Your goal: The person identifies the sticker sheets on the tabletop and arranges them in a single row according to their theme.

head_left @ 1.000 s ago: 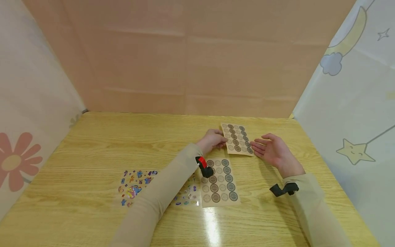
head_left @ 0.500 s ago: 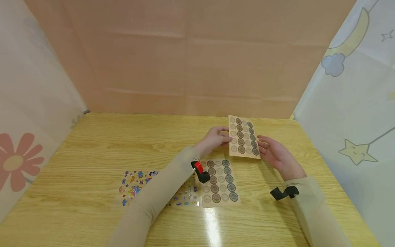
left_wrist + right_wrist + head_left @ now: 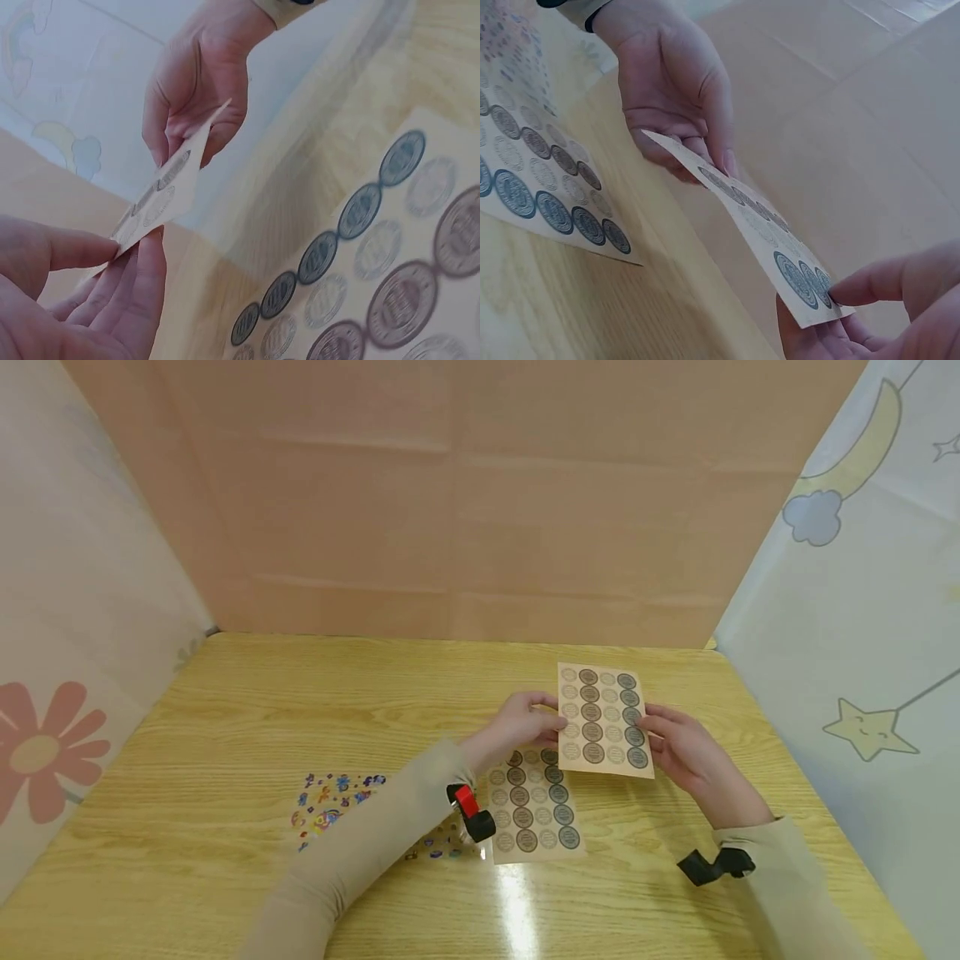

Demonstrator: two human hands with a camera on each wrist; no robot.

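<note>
A tan sheet of round stickers (image 3: 602, 720) is held up above the table, tilted toward the head camera. My left hand (image 3: 521, 720) pinches its left edge, thumb on the printed face and fingers behind. At the opposite edge my right hand (image 3: 686, 747) pinches it the same way. Both wrist views show the sheet nearly edge-on between the two hands, as in the right wrist view where the sticker sheet (image 3: 761, 232) bows slightly. Below it, a second sheet of round stickers (image 3: 532, 810) lies flat on the table, its upper part overlapped by the raised sheet and left hand.
Clear sheets with small colourful stickers (image 3: 324, 806) lie left of the flat tan sheet, partly hidden under my left forearm. The wooden table (image 3: 300, 693) ends at a tan backdrop (image 3: 450, 510). Patterned white walls (image 3: 862, 635) stand on both sides.
The raised sticker sheet has moved right and nearer, turning more squarely to the head camera. My right hand, earlier open beside it, now grips its right edge.
</note>
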